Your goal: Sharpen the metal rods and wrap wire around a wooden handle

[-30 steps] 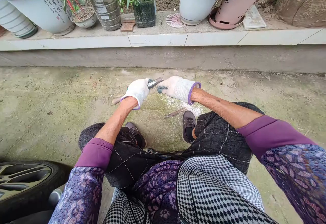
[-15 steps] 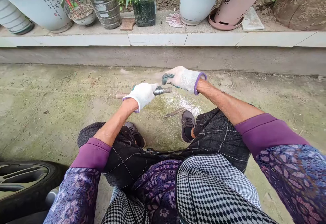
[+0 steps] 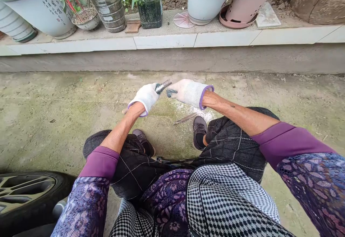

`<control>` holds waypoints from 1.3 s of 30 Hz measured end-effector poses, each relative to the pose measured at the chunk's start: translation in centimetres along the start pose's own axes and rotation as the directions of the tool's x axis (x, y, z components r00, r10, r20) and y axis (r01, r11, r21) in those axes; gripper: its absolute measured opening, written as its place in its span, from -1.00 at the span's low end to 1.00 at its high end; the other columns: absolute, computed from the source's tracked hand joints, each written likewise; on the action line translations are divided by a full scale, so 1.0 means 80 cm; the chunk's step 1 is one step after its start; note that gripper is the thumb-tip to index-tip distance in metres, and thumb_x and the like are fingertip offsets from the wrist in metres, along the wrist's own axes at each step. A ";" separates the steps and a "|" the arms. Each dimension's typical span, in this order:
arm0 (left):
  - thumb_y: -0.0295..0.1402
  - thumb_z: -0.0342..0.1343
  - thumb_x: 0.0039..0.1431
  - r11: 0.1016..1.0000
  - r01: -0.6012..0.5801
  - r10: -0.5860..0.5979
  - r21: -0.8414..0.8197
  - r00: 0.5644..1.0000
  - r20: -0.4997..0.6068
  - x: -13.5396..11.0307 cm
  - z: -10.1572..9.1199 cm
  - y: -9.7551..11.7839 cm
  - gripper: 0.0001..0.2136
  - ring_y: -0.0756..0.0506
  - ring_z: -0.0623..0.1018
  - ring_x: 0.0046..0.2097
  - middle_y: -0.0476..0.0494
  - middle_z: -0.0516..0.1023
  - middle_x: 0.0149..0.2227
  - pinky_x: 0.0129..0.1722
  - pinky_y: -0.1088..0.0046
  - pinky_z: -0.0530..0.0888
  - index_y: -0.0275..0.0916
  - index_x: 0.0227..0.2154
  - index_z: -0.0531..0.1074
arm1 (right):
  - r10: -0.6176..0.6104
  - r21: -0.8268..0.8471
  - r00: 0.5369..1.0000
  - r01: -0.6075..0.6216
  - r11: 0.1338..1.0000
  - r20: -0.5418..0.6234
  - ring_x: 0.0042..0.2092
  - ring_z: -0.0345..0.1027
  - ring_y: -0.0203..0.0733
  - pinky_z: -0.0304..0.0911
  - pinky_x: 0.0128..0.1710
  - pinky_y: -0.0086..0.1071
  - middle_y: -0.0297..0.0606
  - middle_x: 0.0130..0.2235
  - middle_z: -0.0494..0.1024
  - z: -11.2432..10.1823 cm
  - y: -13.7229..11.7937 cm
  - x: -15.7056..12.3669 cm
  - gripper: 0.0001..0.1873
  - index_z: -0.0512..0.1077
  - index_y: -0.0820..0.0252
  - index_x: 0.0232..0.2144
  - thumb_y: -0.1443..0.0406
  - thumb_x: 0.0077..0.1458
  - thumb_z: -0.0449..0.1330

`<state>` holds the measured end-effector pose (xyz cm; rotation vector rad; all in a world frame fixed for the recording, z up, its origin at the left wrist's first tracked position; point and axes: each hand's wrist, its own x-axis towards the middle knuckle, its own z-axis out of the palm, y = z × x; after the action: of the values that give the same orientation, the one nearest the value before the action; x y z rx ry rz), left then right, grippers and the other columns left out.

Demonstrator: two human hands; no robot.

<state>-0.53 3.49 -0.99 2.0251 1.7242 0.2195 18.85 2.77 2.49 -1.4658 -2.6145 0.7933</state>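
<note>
My left hand (image 3: 145,97), in a white glove with a purple cuff, is closed round a thin wooden rod (image 3: 164,84). The rod's far end is wound with shiny grey wire and points up to the right. Its bare tail sticks out behind my left wrist. My right hand (image 3: 189,92), gloved the same way, sits just right of the wound end. Its fingers are curled with dark fingertips pinched together close to the wire. What they pinch is too small to see.
A second stick (image 3: 185,118) lies on the concrete by my right shoe (image 3: 199,129), next to a patch of white powder (image 3: 206,114). A tiled ledge (image 3: 167,42) ahead carries several plant pots. A car tyre (image 3: 24,194) sits at the lower left.
Half a second ago my right hand was lifted above and away from the rod. It has come back down beside the wound end, and the rod's tip has tilted upward.
</note>
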 end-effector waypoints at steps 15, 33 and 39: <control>-0.27 0.02 0.33 0.918 -0.239 0.185 0.317 0.964 0.192 -0.026 0.004 0.016 -0.74 -0.11 0.60 -0.29 -0.14 0.63 -0.30 -0.25 0.41 0.45 -0.18 -0.11 0.58 | 0.010 0.111 0.996 -0.020 0.994 0.087 -0.49 0.22 -0.36 0.10 -0.48 -0.43 -0.36 -0.46 0.52 -0.023 0.023 0.013 -0.79 0.60 0.17 -0.33 0.35 0.15 0.13; -0.15 0.26 0.18 0.423 -0.004 0.051 -0.906 0.999 0.019 -0.035 -0.046 0.013 -0.70 0.10 0.30 -0.63 0.09 0.43 -0.52 -0.59 0.49 0.42 -0.25 -0.16 0.44 | -0.049 0.898 0.989 -0.105 0.428 0.140 -0.55 0.43 -0.29 0.39 -0.62 -0.47 -0.24 -0.49 0.57 -0.001 0.005 -0.001 -0.81 0.56 0.27 -0.27 0.22 0.18 0.33; -0.06 0.23 0.20 0.464 -0.046 -0.007 -0.885 0.998 -0.056 -0.040 -0.056 0.006 -0.66 0.11 0.30 -0.62 0.06 0.47 -0.49 -0.58 0.53 0.44 -0.24 -0.19 0.42 | -0.044 0.943 0.990 -0.116 0.312 0.136 -0.52 0.45 -0.28 0.43 -0.54 -0.45 -0.19 -0.42 0.62 -0.005 0.008 -0.009 -0.60 0.53 0.24 -0.29 -0.01 0.19 0.32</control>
<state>-2.62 1.45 3.73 1.2108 1.1605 0.9760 19.87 2.63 2.70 -1.0196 -1.4340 2.0173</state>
